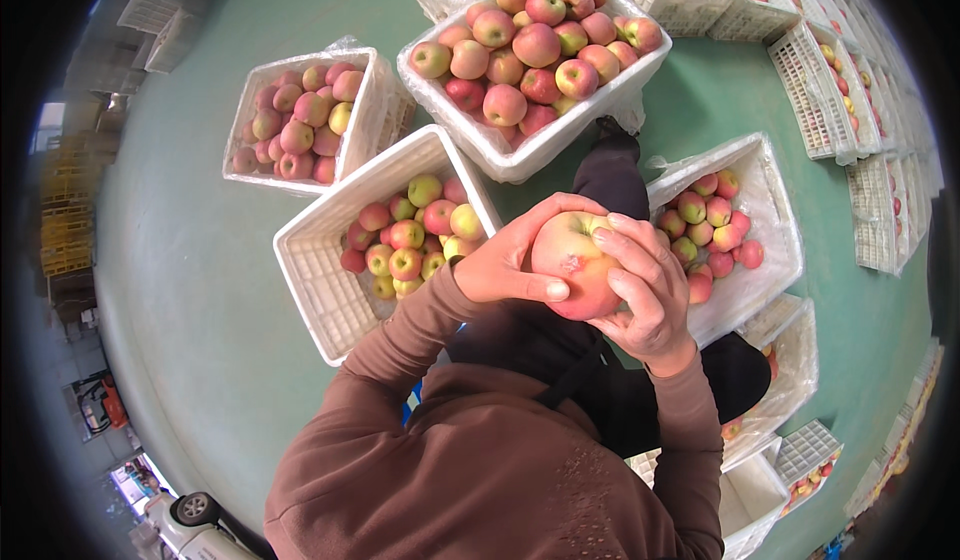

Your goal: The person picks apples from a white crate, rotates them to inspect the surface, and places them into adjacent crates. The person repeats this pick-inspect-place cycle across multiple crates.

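Observation:
Between both hands I hold one large red and yellow apple (574,260) above my lap. A rough brown blemish marks its skin on the side facing me. My left hand (517,252) grips it from the left, with the thumb beneath the blemish. The fingers of my right hand (641,290) wrap around its right side and partly hide it. Beyond the hands stands a heaped, plastic-lined crate of apples (517,162). Close to my left forearm is a white crate (307,260) partly filled with apples. By my right hand sits a lined crate (776,245) with smaller apples.
A fuller apple crate (240,109) stands at the far left. Rows of apple crates (814,109) line the right side. More crates (754,496) sit behind my right arm. Stacked yellow crates (67,207) and a white vehicle (187,534) are at the left rim.

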`<action>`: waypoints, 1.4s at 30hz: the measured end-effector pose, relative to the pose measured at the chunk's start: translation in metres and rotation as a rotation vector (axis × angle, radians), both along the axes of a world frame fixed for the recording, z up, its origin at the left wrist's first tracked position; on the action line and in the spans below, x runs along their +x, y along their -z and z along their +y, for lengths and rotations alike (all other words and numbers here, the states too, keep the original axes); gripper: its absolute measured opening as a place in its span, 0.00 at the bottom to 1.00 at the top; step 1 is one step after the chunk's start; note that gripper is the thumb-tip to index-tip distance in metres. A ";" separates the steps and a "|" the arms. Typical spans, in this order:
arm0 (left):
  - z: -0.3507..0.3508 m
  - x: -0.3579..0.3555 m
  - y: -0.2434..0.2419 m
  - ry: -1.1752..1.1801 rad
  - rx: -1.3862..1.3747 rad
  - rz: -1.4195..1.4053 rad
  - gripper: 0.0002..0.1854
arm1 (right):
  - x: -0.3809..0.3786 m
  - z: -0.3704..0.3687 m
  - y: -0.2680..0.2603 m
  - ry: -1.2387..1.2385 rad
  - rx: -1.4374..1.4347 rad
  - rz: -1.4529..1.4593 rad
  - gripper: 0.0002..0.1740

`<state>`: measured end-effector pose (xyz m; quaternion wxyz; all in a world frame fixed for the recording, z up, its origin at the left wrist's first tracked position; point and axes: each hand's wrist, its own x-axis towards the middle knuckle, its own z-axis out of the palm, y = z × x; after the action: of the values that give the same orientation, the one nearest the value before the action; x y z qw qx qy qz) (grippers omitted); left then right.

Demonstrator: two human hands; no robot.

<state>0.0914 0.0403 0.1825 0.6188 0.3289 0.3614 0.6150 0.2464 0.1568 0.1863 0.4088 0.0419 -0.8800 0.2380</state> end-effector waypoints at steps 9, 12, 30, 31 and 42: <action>0.004 0.014 0.006 -0.187 -0.038 -0.298 0.40 | 0.005 -0.007 0.005 0.005 -0.349 -0.204 0.55; 0.006 0.011 0.016 -0.296 -0.061 -0.299 0.40 | 0.004 -0.007 0.010 0.056 -0.413 -0.234 0.54; -0.062 -0.073 0.130 -0.514 0.022 -0.991 0.54 | 0.027 -0.002 0.045 0.153 -0.892 -0.219 0.40; -0.085 -0.083 0.143 -0.619 -0.053 -0.885 0.55 | 0.030 -0.001 0.046 0.167 -0.911 -0.238 0.39; -0.293 -0.099 0.300 -1.539 -1.064 -0.012 0.44 | 0.067 0.009 0.079 0.388 -0.974 -0.329 0.31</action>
<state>-0.0077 -0.2523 -0.1176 0.1123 -0.3304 0.7105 0.6110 0.3136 0.1656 0.1075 0.2745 -0.3532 -0.7119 0.5415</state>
